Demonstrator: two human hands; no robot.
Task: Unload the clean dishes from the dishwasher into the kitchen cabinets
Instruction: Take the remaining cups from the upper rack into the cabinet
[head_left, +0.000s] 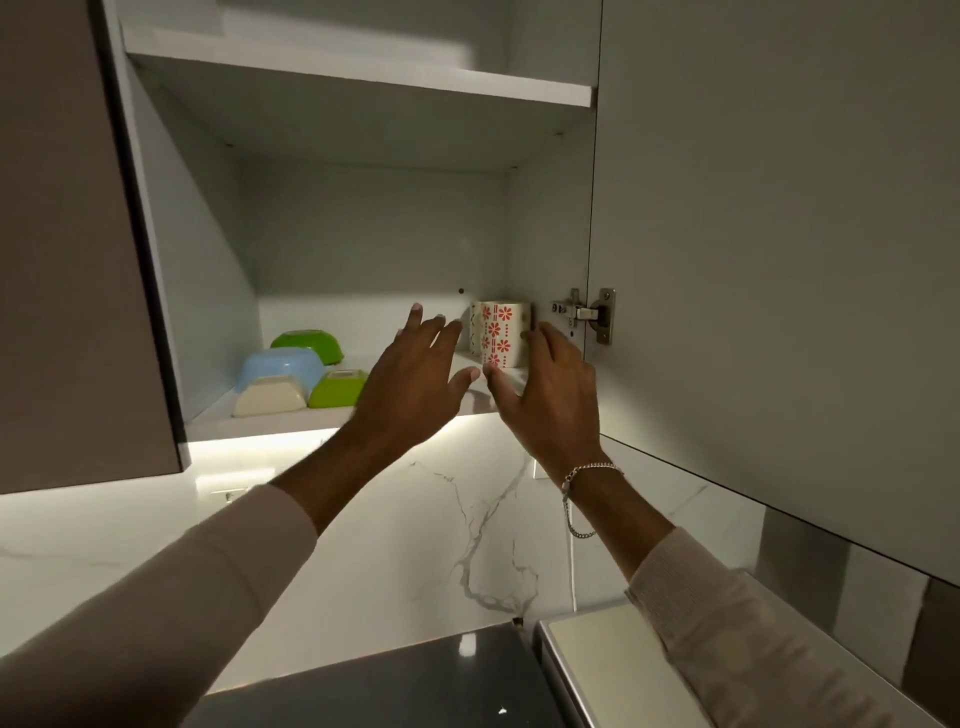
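A white mug with red flower patterns (500, 332) stands on the lower shelf (270, 422) of the open wall cabinet, near its right wall. A second mug seems to stand just behind it, mostly hidden. My left hand (415, 376) is raised in front of the shelf to the mug's left, fingers spread and straight, holding nothing. My right hand (548, 395) is raised on the mug's right; its fingertips reach the mug's side, but I cannot tell if they touch it.
On the shelf's left lie upturned bowls: a blue one (280, 366), a cream one (267, 399) and two green ones (311, 344). The cabinet door (769, 260) stands open at right with its hinge (592, 314). Below are a marble backsplash (415, 545) and dark countertop (395, 686).
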